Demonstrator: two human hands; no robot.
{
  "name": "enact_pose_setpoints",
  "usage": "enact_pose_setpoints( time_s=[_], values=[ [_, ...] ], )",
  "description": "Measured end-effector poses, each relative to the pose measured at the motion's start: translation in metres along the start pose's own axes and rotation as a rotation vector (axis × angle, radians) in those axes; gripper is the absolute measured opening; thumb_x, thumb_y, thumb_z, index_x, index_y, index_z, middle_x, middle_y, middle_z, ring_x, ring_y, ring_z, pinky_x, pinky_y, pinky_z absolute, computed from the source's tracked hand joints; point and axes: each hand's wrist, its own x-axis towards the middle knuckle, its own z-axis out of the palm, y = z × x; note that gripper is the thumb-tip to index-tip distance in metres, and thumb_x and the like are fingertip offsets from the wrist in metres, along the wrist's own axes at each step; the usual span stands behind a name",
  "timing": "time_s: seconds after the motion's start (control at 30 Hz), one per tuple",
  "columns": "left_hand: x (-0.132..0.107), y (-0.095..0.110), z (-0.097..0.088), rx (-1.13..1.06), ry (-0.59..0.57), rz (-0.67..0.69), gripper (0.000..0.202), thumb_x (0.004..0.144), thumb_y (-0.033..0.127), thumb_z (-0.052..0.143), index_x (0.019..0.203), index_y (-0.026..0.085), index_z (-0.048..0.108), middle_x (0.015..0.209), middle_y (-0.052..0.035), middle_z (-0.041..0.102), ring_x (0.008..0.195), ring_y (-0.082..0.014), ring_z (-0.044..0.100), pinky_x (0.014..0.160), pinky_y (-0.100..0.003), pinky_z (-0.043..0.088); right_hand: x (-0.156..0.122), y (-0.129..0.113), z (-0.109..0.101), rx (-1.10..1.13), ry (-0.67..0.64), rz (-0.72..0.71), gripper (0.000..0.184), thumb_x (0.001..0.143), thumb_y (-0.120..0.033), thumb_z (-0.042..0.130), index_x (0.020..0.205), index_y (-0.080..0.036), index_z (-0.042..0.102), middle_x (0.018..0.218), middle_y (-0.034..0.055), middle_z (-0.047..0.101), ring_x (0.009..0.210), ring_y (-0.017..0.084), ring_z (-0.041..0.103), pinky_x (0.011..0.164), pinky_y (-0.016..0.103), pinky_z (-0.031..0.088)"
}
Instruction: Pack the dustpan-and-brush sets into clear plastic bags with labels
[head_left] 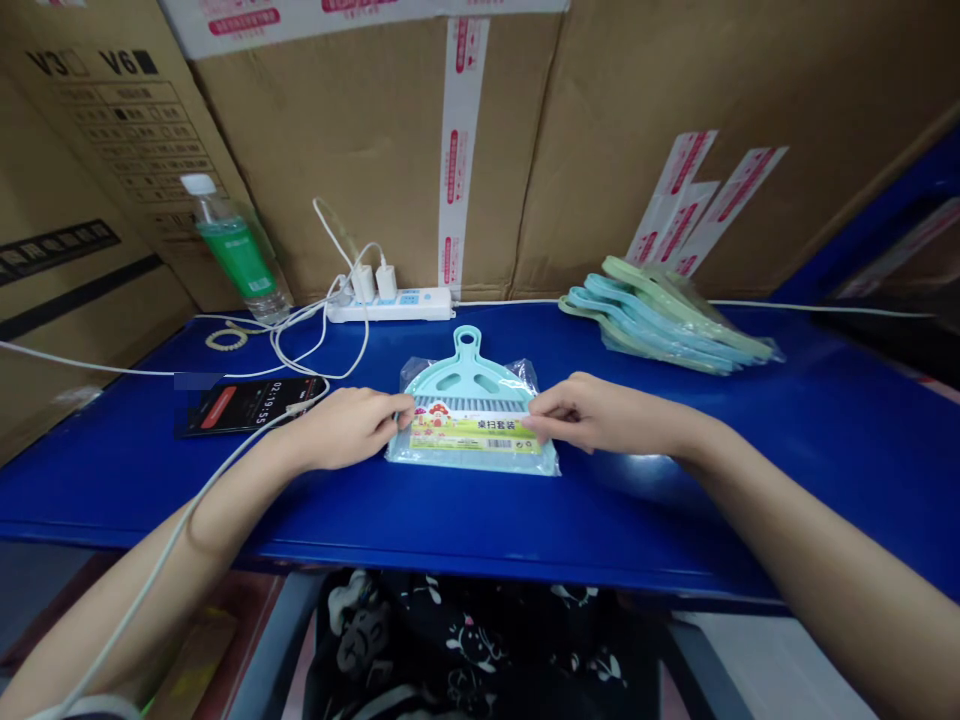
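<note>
In the middle of the blue table lies a light-blue dustpan and brush set point(466, 385) in a clear plastic bag, its handle loop pointing away from me. A printed label point(472, 430) with red mushrooms crosses its front below the grey bristles. My left hand point(358, 425) pinches the left edge of the bag, thumb and fingers together. On the opposite side, my right hand point(581, 412) is closed on the right edge, its fingertips over the end of the label.
Several green and blue bagged dustpan sets point(667, 318) are stacked at the back right. At the left are a phone point(255, 402), white cables and a bottle point(238, 250). A power strip point(420, 303) lies before tall cardboard boxes point(360, 140). One cable crosses my left forearm.
</note>
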Motion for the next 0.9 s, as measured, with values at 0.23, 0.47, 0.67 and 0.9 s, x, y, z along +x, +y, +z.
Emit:
enact_pose_setpoints(
  time_s=[0.23,0.47,0.67,0.9],
  values=[
    [-0.001,0.003,0.007,0.110,0.050,0.054,0.021,0.090,0.027,0.032,0.080,0.020,0.050,0.062,0.0001,0.058,0.055,-0.0167,0.055,0.054,-0.027,0.033,-0.001,-0.002,0.004,0.157,-0.044,0.132,0.035,0.084,-0.050,0.051,0.063,-0.022,0.046,0.056,0.0004,0.064,0.043,0.010,0.051,0.046,0.024,0.041],
    [0.002,0.002,0.011,0.180,0.064,0.031,0.024,0.094,0.032,0.031,0.083,0.020,0.049,0.062,0.0003,0.059,0.055,-0.0160,0.056,0.052,-0.026,0.033,0.003,-0.004,0.010,0.055,0.073,0.216,0.015,0.081,-0.018,0.047,0.070,-0.023,0.039,0.050,-0.0062,0.056,0.044,0.010,0.051,0.049,0.023,0.038],
    [0.003,0.001,0.012,0.185,0.072,-0.020,0.016,0.089,0.025,0.035,0.092,0.019,0.049,0.061,0.0014,0.059,0.055,-0.0177,0.057,0.053,-0.026,0.033,0.009,-0.007,0.018,-0.157,0.203,0.297,0.019,0.072,-0.012,0.050,0.069,-0.024,0.036,0.047,-0.0096,0.045,0.047,0.011,0.039,0.052,0.026,0.028],
    [0.004,-0.003,0.016,0.085,0.139,-0.007,0.014,0.083,0.021,0.040,0.091,0.020,0.051,0.058,0.0040,0.058,0.052,-0.0147,0.055,0.052,-0.024,0.032,0.010,-0.005,0.017,-0.143,0.227,0.239,0.016,0.069,-0.011,0.049,0.070,-0.023,0.038,0.044,-0.0112,0.042,0.045,0.010,0.038,0.055,0.025,0.030]
  ],
)
